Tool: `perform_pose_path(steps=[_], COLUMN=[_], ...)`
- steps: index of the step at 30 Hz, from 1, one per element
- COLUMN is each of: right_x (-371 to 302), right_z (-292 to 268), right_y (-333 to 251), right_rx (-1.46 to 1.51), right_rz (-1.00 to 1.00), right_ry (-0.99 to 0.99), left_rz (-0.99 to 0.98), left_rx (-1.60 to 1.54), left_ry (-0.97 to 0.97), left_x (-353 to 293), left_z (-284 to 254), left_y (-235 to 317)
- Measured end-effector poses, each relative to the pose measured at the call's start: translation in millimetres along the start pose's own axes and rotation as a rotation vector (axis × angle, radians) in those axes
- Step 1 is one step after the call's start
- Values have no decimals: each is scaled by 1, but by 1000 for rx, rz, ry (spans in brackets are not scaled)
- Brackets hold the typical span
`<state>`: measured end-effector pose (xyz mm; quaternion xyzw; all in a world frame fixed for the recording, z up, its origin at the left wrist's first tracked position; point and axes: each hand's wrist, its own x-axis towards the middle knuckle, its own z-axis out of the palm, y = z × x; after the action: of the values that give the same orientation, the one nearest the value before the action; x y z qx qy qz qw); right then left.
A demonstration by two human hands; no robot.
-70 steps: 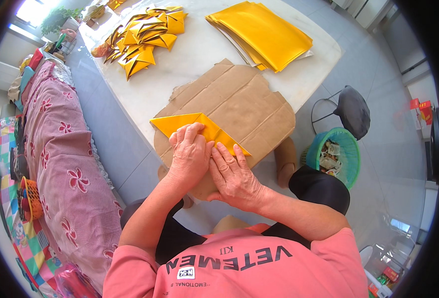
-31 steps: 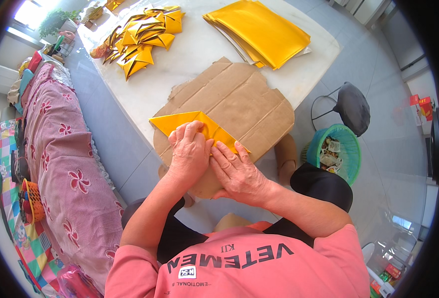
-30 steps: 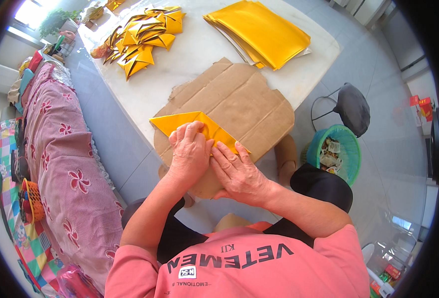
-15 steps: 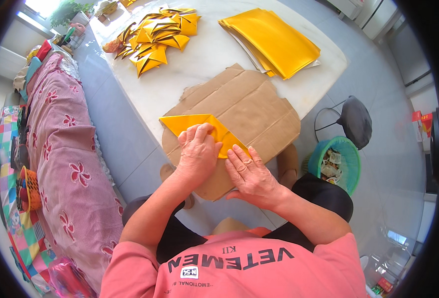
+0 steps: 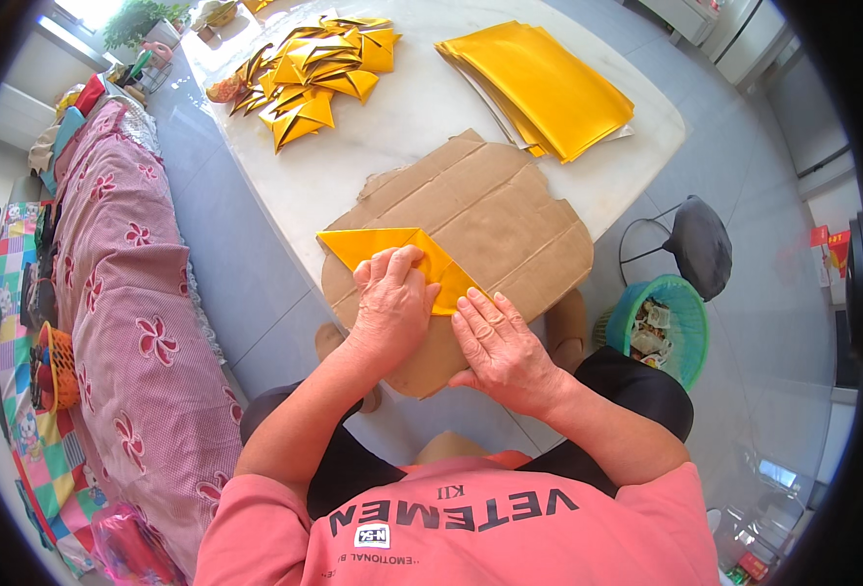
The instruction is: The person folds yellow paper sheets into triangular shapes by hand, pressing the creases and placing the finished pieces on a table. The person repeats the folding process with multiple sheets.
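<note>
A folded sheet of shiny golden-yellow paper lies on a brown cardboard piece, with one pointed corner out to the left. My left hand is closed over the middle of the sheet, its fingers bent and pressed down on it, so part of the paper is hidden. On the sheet's right corner my right hand rests flat, fingers stretched out side by side and thumb off to the left. The cardboard reaches over the table's near edge towards my lap.
Folded golden paper pieces are heaped at the far left of the white table. A stack of flat golden sheets lies far right. Beside my right knee stand a green waste basket and a dark stool. A pink-covered couch runs along the left.
</note>
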<state>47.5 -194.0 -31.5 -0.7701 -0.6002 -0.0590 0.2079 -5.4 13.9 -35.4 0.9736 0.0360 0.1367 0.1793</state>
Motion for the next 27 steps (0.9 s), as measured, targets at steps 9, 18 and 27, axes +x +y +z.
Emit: perform_pose_path(steps=[9,18,27], right_x=[4,14,21], right_z=[1,2,6], right_y=[1,1,7], right_rx=[-43,-98,-113], right_rz=[-14,-24,46], right_ry=[46,96,45], left_rz=[27,114,122], left_rx=[-2,143,146], left_ry=[34,6,-25], left_x=[-1,-6,-5], left_z=[2,1,-2], left_y=[-2,-1,-2])
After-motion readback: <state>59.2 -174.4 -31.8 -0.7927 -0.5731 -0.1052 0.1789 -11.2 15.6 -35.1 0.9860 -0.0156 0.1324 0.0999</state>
